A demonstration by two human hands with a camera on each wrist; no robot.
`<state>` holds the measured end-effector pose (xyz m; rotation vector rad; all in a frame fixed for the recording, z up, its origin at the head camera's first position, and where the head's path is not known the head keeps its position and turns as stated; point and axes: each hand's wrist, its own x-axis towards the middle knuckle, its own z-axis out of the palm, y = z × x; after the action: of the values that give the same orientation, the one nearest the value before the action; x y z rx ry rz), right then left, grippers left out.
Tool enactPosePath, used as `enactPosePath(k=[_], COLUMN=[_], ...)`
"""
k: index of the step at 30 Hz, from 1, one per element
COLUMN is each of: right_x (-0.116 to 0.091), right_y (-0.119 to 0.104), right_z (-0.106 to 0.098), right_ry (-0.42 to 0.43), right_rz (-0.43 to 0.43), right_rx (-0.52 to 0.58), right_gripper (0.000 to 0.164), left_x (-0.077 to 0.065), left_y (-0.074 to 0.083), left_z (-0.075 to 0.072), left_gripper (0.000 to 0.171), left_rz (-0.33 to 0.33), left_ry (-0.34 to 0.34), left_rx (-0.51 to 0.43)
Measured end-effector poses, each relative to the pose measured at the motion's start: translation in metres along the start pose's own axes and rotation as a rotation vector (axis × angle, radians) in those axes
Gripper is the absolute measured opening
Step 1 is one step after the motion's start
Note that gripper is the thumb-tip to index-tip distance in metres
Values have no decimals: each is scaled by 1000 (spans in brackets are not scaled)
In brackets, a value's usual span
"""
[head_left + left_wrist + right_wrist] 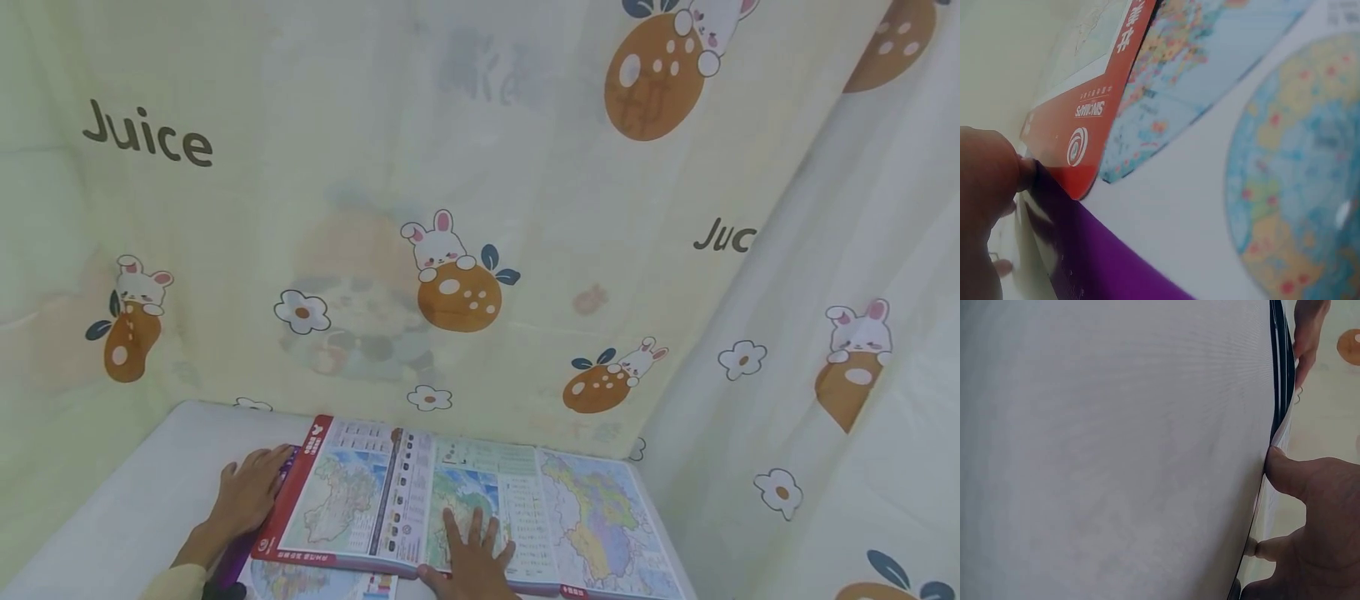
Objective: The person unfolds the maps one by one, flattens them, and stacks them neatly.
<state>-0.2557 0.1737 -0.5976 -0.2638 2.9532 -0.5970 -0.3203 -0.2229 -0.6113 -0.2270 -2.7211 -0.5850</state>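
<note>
A fold-out map booklet (pixel 461 508) with a red left border lies spread on a white table. My right hand (pixel 472 562) rests on its middle panel with fingers spread. In the right wrist view my right hand (pixel 1329 525) has its thumb at the booklet's edge. Beside the red border, my left hand (pixel 247 492) lies with fingers extended over a purple cover (pixel 234 562). Fingertips of the left hand (pixel 985 194) touch the purple sheet (pixel 1097 250) near the red corner (pixel 1075 144) in the left wrist view.
Another map sheet (pixel 322 579) shows beneath the booklet's front edge. White tabletop (pixel 150 483) extends to the left. Pale curtains (pixel 525 183) printed with rabbits and fruit hang behind and at both sides. A round map (pixel 1304 169) appears in the left wrist view.
</note>
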Motion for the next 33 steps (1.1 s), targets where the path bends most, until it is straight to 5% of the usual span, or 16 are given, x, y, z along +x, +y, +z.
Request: enactPosePath(k=[14,21,25,30,33], right_x=[0,2,0,-10,-20], right_y=[3,0,-8,-29,-39], right_z=[-1,-2,-6,-17,-20], right_ry=[9,45,148,334,301], right_rz=[-11,-24,-21,9,14], right_rx=[21,-69,-35,145,286], right_gripper=[100,96,83,50,27], left_x=[-18,-19,-22,-26,-34], left_y=[-1,-1,6,22,31], left_z=[-1,-3,-14,-35,-46], left_gripper=[52,52,57,62,64], left_rz=[14,1,-77,-278,-343], left_ry=[26,44,15,-115,-182], left_rx=[-8,-65,-126,-134,-149])
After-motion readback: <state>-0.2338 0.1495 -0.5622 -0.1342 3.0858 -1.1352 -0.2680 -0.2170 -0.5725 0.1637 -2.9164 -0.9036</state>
